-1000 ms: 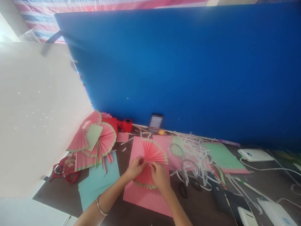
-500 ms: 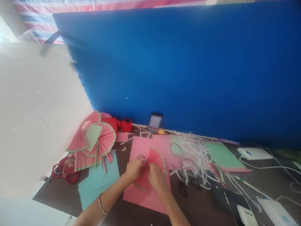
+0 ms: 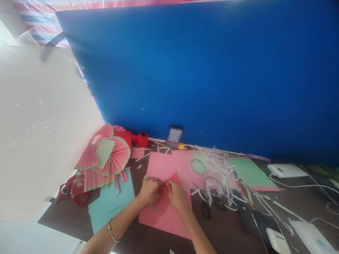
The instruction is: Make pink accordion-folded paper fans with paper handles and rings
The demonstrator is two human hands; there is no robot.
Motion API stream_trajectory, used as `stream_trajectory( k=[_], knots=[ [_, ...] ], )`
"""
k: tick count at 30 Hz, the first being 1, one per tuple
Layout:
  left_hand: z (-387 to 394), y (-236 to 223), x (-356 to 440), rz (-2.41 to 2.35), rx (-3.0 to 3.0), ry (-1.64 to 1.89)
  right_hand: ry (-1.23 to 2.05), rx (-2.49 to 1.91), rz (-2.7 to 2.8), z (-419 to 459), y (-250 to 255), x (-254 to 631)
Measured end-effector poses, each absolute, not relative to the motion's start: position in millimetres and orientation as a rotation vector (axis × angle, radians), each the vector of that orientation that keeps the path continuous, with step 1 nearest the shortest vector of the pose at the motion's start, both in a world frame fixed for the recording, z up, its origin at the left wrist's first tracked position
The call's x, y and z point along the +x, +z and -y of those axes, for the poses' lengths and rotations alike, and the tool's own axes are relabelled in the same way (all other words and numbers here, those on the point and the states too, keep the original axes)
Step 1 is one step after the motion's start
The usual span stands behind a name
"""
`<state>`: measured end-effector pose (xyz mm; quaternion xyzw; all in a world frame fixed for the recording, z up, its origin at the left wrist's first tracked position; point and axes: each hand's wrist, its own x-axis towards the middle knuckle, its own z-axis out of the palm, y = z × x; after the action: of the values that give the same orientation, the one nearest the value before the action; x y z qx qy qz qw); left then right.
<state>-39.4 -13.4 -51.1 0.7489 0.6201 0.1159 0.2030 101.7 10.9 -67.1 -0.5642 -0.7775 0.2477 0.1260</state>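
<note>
A pleated pink paper fan with a pale green edge is between my hands, above a pink sheet of paper. My left hand is closed around the fan's left side, with part of the pleats showing below it. Close beside it, my right hand pinches the fan near its middle. The fingers partly hide the centre folds. Finished-looking pink and green fans lie in a pile to the left, partly over blue-green sheets.
White paper strips lie tangled to the right with a roll of clear tape and black-handled scissors. A green sheet, white power banks and cables lie farther right. A blue panel stands behind the table.
The fan's upper right part has dropped lower and looks narrower. My left hand has turned, and its fingers now wrap the left pleats. My right hand stays close to the middle.
</note>
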Motion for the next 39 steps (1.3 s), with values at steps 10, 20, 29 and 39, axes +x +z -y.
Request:
stream_trajectory(
  k=[10, 20, 29, 39],
  knots=[
    [10.0, -48.4, -38.3, -1.916, 1.785, 0.293, 0.388, -1.694, 2.418, -3.3, -59.0, 99.3],
    [11.2, -49.6, -27.2, -2.048, 1.882, 0.26, 0.417, -1.744, 2.401, -5.7, -49.9, 96.0],
    [15.4, -52.2, -27.1, -1.986, 1.786, 0.19, 0.466, -1.888, 2.305, 9.8, -67.7, 91.6],
    [19.8, -54.6, -32.8, -1.947, 1.783, 0.282, 0.533, -1.657, 2.283, 2.4, -76.0, 98.9]
  ],
)
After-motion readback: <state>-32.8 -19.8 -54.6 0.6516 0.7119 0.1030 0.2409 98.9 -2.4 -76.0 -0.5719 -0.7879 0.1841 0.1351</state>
